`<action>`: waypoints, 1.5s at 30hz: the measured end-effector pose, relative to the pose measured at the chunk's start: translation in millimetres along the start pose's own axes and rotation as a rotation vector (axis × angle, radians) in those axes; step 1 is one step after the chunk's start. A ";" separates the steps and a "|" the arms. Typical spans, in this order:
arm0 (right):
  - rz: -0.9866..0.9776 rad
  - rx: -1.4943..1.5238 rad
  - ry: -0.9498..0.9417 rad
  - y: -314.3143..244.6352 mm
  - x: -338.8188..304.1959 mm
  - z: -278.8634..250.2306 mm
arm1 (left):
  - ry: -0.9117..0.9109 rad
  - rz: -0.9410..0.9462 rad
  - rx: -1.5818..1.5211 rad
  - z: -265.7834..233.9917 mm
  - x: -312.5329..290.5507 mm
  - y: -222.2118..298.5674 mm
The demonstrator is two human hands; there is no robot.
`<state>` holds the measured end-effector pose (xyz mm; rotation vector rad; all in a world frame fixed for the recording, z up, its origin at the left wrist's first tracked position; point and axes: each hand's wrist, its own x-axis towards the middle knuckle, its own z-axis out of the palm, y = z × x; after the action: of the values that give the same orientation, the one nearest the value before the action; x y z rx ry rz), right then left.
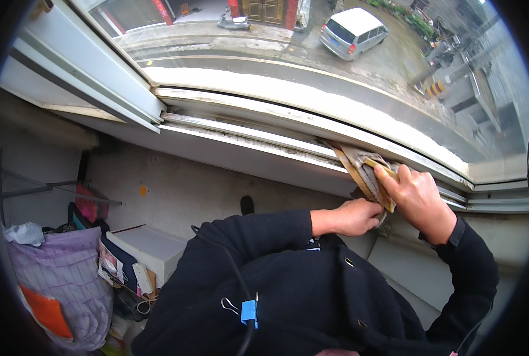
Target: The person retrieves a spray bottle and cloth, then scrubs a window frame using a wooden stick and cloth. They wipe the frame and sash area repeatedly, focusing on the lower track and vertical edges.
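Observation:
A dirty grey cloth [354, 159] with yellow-brown bands lies bunched over the white window track [258, 137]. My right hand [417, 197] is closed on its upper part, thumb and fingers pinching a yellowish fold. Below it, on the near side of the sill, my left hand [356, 217] is closed around the cloth's lower end, its fingertips partly hidden. Dark grit lies along the track's groove to the left of the cloth. Both hands are close together at the right part of the track.
A sliding window frame [92, 77] stands at the left end of the track. Outside are a road and a silver van [353, 32]. Down to the left are a white box [151, 246], a purple checked fabric bundle [62, 273] and a thin metal rack [51, 187].

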<state>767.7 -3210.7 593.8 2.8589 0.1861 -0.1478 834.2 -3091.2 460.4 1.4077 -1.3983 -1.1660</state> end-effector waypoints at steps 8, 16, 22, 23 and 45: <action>-0.076 0.063 0.057 -18.0 37.7 2.4 | 0.187 0.027 -0.140 -29.2 -59.9 -1.6; -0.280 0.093 0.172 -77.5 169.8 -16.6 | 0.544 -0.059 -0.381 -98.0 -141.2 -22.0; -0.376 0.068 0.261 -120.5 246.3 -38.9 | 0.693 -0.139 -0.539 -134.7 -194.3 -39.2; -0.407 0.053 0.379 -124.1 251.5 -40.9 | 0.736 -0.135 -0.583 -138.1 -197.8 -41.2; -0.080 0.708 0.393 -76.3 141.7 -0.6 | 1.081 -0.078 -0.061 -74.2 -170.0 -24.3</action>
<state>896.8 -3121.7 557.6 3.5584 0.3912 0.4230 919.4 -2924.7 465.5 1.6577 -0.5289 -0.3205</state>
